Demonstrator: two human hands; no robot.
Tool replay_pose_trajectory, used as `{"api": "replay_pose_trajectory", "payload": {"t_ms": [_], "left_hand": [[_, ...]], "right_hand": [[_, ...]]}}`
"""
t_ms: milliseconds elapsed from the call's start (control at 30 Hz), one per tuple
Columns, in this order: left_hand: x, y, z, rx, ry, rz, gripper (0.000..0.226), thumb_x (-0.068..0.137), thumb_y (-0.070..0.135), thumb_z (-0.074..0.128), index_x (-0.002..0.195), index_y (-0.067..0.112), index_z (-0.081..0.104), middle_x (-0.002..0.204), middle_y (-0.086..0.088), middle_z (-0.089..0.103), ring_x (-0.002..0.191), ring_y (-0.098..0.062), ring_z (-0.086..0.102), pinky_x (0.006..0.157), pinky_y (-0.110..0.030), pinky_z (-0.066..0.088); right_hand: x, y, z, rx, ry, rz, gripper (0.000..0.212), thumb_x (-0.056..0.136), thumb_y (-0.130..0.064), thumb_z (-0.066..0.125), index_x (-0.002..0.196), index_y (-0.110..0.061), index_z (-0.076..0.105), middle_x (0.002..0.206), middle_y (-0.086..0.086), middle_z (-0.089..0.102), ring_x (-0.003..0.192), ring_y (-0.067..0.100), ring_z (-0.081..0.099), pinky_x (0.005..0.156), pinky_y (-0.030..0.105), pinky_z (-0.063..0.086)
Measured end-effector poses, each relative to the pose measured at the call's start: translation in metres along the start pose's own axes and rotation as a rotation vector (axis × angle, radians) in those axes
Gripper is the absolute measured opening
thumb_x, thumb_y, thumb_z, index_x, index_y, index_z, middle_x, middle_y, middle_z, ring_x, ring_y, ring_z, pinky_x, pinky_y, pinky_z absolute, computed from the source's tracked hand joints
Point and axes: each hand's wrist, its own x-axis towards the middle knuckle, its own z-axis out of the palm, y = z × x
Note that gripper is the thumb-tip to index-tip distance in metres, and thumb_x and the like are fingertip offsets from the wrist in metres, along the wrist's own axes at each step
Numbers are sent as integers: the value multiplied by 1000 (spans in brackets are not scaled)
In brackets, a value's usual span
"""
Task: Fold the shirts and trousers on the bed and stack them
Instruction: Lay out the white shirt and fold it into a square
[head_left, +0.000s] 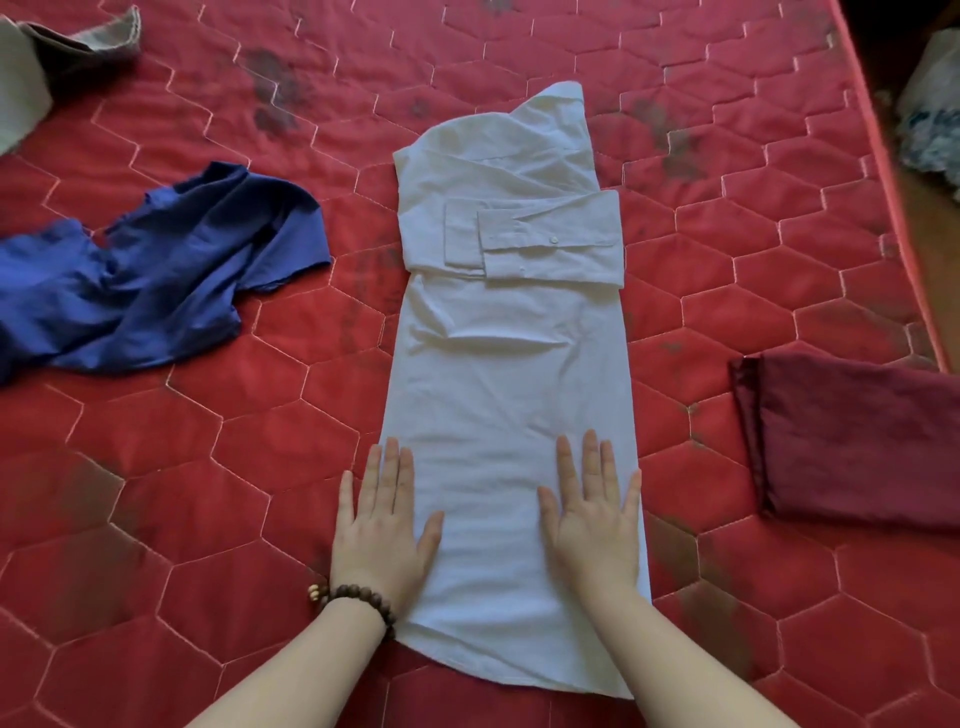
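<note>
Under my flat palms the white shirt (511, 364) is thin woven cloth, matt and lightly creased, with small glossy buttons on the cuff. The mattress (208, 467) is quilted red fabric with pale stitching in hexagons and a faint sheen, blotched with dull dark stains. At nine o'clock the blue garment (156, 280) looks soft and matt. At three o'clock the maroon cloth (852, 441) has a satin shine. My bracelet (363, 603) is smooth brown wooden-looking beads.

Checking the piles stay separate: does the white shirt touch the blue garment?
Apart. The head view shows bare red mattress between the white shirt and the blue garment.
</note>
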Motion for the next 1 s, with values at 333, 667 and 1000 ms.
{"api": "replay_pose_trajectory", "payload": {"t_ms": [333, 667, 1000], "left_hand": [[126, 26, -58, -24, 122, 60, 68, 98, 47, 18, 153, 12, 1, 161, -7, -7, 147, -23, -14, 119, -45, -9], [264, 18, -58, 77, 109, 167, 78, 90, 54, 8, 152, 9, 0, 161, -9, -10, 147, -22, -14, 118, -50, -8], [259, 16, -52, 15, 174, 172, 79, 88, 49, 15, 149, -1, 8, 159, -17, 3, 148, -27, 1, 120, -50, 1]], "right_hand": [[128, -38, -69, 71, 83, -134, 66, 101, -39, 34, 153, -21, -1, 161, 6, -13, 147, 22, -17, 119, 46, -9], [262, -72, -74, 6, -33, -269, 61, 104, -36, 27, 154, -21, -5, 162, -1, -11, 148, 15, -12, 118, 44, -12], [269, -112, -77, 459, 138, -299, 51, 102, -23, 34, 152, -19, 22, 161, 5, 13, 149, 17, 8, 120, 39, -4]]}}
